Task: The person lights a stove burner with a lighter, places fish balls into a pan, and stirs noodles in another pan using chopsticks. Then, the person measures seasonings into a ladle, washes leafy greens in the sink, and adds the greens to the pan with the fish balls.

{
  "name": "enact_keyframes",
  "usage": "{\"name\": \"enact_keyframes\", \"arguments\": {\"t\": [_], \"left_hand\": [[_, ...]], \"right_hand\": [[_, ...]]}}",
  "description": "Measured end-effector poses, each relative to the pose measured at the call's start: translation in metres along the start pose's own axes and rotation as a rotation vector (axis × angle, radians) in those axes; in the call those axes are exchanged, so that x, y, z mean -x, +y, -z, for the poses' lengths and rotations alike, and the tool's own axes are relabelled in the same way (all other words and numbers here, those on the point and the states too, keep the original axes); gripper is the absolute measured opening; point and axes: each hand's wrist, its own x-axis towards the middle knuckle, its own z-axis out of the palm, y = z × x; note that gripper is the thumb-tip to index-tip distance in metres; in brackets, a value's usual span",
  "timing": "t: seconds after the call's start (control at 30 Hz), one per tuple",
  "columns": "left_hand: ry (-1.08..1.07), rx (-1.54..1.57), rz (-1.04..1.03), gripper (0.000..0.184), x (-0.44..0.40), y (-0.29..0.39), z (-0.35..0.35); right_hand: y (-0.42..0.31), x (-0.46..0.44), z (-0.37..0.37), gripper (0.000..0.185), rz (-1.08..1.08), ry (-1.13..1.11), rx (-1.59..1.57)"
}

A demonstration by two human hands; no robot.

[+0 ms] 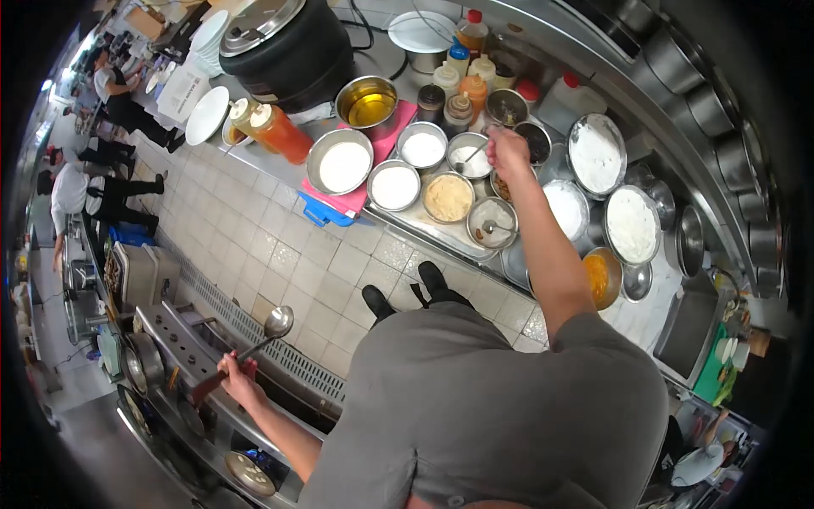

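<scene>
My right hand (508,149) is closed on the handle of a small spoon (471,158). The spoon's tip is at a metal bowl of white powder (459,161); whether it touches the powder I cannot tell. My left hand (241,382) grips a metal ladle (278,323) by its long handle, with the ladle's bowl out above the tiled floor. Around my right hand stand a bowl of pale yellow powder (448,198), a bowl with a spoon in it (493,223), a bowl of dark contents (534,142) and other bowls of white powder (395,187).
A pot of yellow oil (368,107), squeeze bottles (281,134) and a large black soup warmer (288,59) stand on the counter. Steel bowls with white contents (598,154) are at the right. A stove front (195,365) lies at the left. Several people (80,199) stand farther off.
</scene>
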Motion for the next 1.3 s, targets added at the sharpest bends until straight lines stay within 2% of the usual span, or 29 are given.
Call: {"name": "enact_keyframes", "arguments": {"t": [0.07, 0.13, 0.17, 0.2, 0.27, 0.3, 0.33, 0.4, 0.47, 0.53, 0.57, 0.63, 0.7, 0.77, 0.8, 0.87, 0.9, 0.97, 1.07, 1.17, 1.3], "left_hand": [[0.013, -0.014, -0.010, 0.022, -0.010, 0.008, -0.011], [-0.143, -0.092, -0.085, 0.024, -0.028, 0.010, -0.013], [-0.117, -0.162, -0.143, 0.029, -0.026, 0.018, -0.027], [-0.112, -0.162, -0.139, 0.029, -0.032, 0.017, -0.034], [-0.239, -0.312, -0.111, 0.033, -0.042, 0.015, -0.042], [-0.239, -0.307, -0.100, 0.035, -0.041, 0.017, -0.053], [-0.233, -0.305, -0.097, 0.035, -0.042, 0.017, -0.059], [-0.245, -0.334, -0.151, 0.036, -0.044, 0.019, -0.063], [-0.237, -0.330, -0.148, 0.036, -0.042, 0.026, -0.065], [-0.207, -0.258, -0.207, 0.035, -0.047, 0.028, -0.065], [-0.207, -0.256, -0.205, 0.035, -0.047, 0.029, -0.067], [-0.211, -0.262, -0.210, 0.033, -0.041, 0.043, -0.066], [-0.226, -0.251, -0.233, 0.032, -0.036, 0.053, -0.070], [-0.259, -0.222, -0.304, 0.030, -0.031, 0.060, -0.069], [-0.259, -0.224, -0.301, 0.030, -0.026, 0.067, -0.070], [-0.232, -0.185, -0.337, 0.030, -0.011, 0.081, -0.075], [-0.229, -0.186, -0.336, 0.030, -0.007, 0.083, -0.074], [-0.188, -0.061, -0.343, 0.030, -0.001, 0.087, -0.071], [-0.204, 0.067, -0.310, 0.031, 0.005, 0.095, -0.063], [-0.276, 0.132, -0.323, 0.031, 0.005, 0.101, -0.052], [-0.353, 0.246, -0.326, 0.033, 0.000, 0.106, -0.041]], "right_hand": [[-0.008, 0.030, 0.006, 0.016, 0.198, 0.034, 0.138], [-0.015, 0.059, 0.014, 0.021, 0.449, 0.226, 0.432], [0.001, 0.049, 0.032, 0.024, 0.584, 0.286, 0.572], [0.003, 0.057, 0.034, 0.024, 0.583, 0.281, 0.577], [0.003, 0.085, 0.037, 0.024, 0.905, 0.081, 0.828], [-0.004, 0.100, 0.036, 0.023, 1.003, 0.069, 0.962], [-0.007, 0.108, 0.036, 0.023, 1.005, 0.062, 0.963], [-0.005, 0.120, 0.042, 0.021, 0.814, 0.009, 0.631], [0.000, 0.114, 0.056, 0.019, 0.798, 0.015, 0.699], [0.001, 0.103, 0.056, 0.019, 1.079, 0.071, 0.971], [0.003, 0.095, 0.049, 0.019, 1.080, 0.070, 0.974], [0.008, 0.094, 0.003, 0.019, 0.627, 0.112, 0.371], [0.014, 0.079, -0.037, 0.021, 0.686, 0.082, 0.619], [0.051, 0.034, -0.054, 0.024, 0.859, 0.164, 0.775], [0.054, 0.026, -0.063, 0.024, 0.857, 0.163, 0.776], [0.056, 0.014, -0.077, 0.022, 0.237, 0.149, 0.428], [0.055, 0.007, -0.076, 0.022, 0.237, 0.146, 0.429], [0.050, -0.005, -0.068, 0.019, 0.049, 0.023, 0.295], [0.038, -0.009, -0.059, 0.015, 0.039, -0.089, 0.424], [0.036, -0.008, -0.052, 0.015, 0.011, -0.161, 0.356], [0.042, -0.010, -0.047, 0.015, 0.075, -0.116, 0.326]]}}
